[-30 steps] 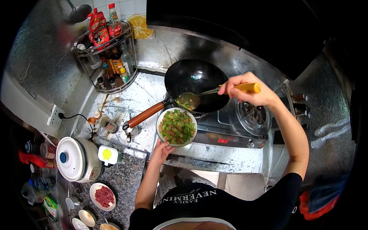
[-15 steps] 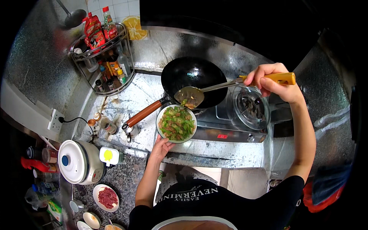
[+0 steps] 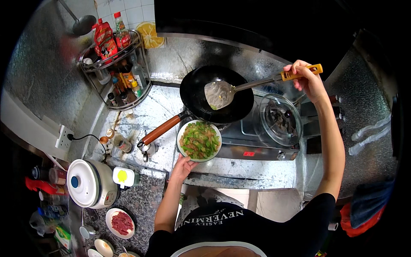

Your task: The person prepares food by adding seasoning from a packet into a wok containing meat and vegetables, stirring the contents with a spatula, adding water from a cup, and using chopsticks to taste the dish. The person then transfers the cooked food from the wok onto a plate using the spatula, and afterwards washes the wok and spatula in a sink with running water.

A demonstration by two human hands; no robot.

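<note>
My left hand grips the near edge of a white plate heaped with chopped green vegetables and bits of meat. That plate is held just in front of a black wok with a brown wooden handle. My right hand is closed round the yellow handle of a metal spatula. Its wide blade hovers over the wok, with a small green scrap near its lower edge. Inside, the visible part of the wok is dark and shiny.
Right of the wok is a second burner with a glass surround. A bottle rack stands in the back left corner. A white cooker and a plate of raw meat sit on the left counter. Small jars stand near the wok handle.
The spatula's blade has moved from the plate's far rim up and over the wok, as my right hand shifted slightly up. The plate has shifted slightly right and toward me.
</note>
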